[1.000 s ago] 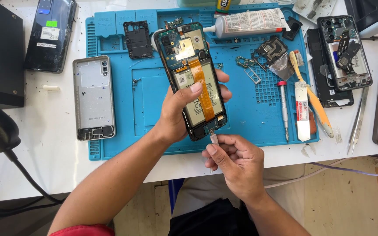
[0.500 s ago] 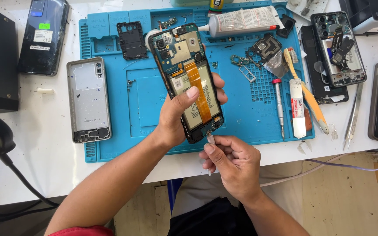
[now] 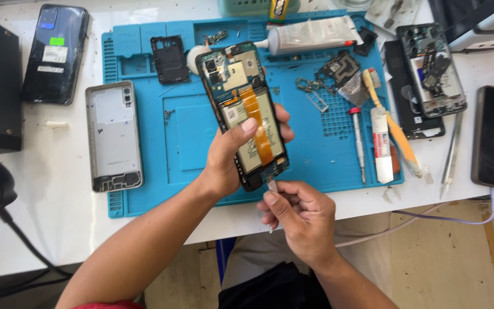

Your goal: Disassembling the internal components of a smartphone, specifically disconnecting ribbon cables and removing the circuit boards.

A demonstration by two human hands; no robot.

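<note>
Head view: left hand (image 3: 224, 163) grips opened phone (image 3: 243, 111), white-labelled battery (image 3: 251, 129)

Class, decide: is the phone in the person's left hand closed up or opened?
Opened: the phone in the left hand has no back cover, exposing its battery, orange ribbon cable and circuit board.

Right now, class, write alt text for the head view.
The left hand holds an opened phone over a blue repair mat, while the right hand puts a small tool to its lower end.
</note>
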